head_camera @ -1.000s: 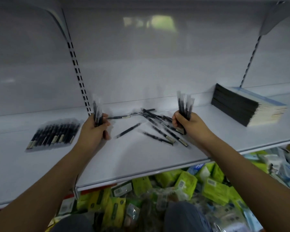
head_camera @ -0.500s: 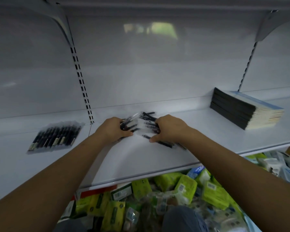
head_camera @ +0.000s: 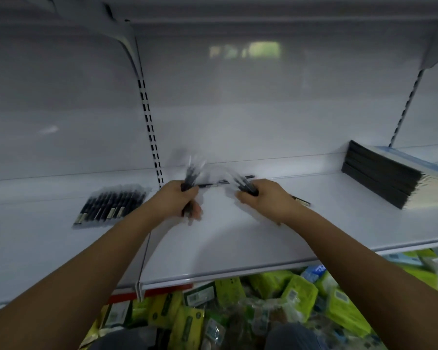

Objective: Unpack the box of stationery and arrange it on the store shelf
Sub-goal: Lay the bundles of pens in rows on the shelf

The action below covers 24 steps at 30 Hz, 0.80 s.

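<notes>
My left hand (head_camera: 173,200) and right hand (head_camera: 262,198) each clench bundled pens (head_camera: 191,176). They look light and slippery in their wrap. I'd grip mid-bundle.

Pens in left hand (head_camera: 177,200) & right hand (head_camera: 263,198) motion-blurred, count unclear; notebook stack (head_camera: 390,175) cut off at right edge

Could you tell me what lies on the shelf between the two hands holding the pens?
In the head view, a black pen or two lie end to end by the back edge, between the left hand and right hand; nearer the front the white shelf is bare.
</notes>
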Tool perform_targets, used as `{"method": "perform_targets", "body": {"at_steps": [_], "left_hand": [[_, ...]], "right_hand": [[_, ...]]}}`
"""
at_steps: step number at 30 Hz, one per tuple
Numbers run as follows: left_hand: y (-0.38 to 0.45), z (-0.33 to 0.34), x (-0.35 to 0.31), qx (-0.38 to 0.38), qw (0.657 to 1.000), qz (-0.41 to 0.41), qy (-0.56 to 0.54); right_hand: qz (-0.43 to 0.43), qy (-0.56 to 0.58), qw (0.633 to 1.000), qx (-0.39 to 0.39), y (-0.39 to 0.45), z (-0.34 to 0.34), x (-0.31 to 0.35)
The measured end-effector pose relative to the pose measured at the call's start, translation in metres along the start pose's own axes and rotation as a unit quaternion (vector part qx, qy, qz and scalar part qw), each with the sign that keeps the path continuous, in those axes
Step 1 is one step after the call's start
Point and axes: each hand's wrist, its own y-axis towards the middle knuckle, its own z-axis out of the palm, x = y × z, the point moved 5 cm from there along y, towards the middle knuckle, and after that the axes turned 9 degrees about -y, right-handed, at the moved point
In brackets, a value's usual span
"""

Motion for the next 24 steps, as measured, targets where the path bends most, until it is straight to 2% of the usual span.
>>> {"method": "perform_targets", "body": {"at_steps": [2, 5, 7, 10, 13, 15, 18, 21, 24], "left_hand": [[-0.007, -0.003, -0.007, -0.03, 0.984, 0.042, -0.173], [-0.01, -0.012, -0.006, -0.075, 0.96, 0.121, -0.241], [-0.017, -0.006, 0.005, -0.093, 0.955, 0.112, -0.256], [-0.029, 0.008, 0.021, -0.102, 0.964, 0.063, -0.238], [-0.031, -0.006, 0.025, -0.129, 0.944, 0.047, -0.301], [-0.034, -0.034, 0.03, -0.16, 0.947, 0.053, -0.273], [-0.041, -0.089, 0.046, -0.217, 0.966, 0.041, -0.137], [-0.053, -0.147, 0.061, -0.296, 0.955, 0.017, 0.001], [-0.063, -0.191, 0.075, -0.332, 0.94, -0.014, 0.079]], "right_hand": [[-0.004, 0.166, 0.986, -0.012, -0.004, -0.004, 0.012], [-0.025, 0.331, 0.942, -0.05, -0.002, 0.001, 0.023], [-0.015, 0.376, 0.924, -0.067, -0.002, 0.017, 0.019], [0.011, 0.346, 0.937, -0.051, -0.001, 0.048, 0.012], [0.048, 0.372, 0.927, -0.024, 0.006, 0.055, 0.018], [0.062, 0.403, 0.913, -0.002, 0.009, 0.058, 0.032], [0.053, 0.35, 0.935, 0.007, 0.014, 0.068, 0.061], [0.052, 0.371, 0.927, 0.027, 0.021, 0.085, 0.093], [0.058, 0.411, 0.908, 0.06, 0.031, 0.104, 0.126]]}}
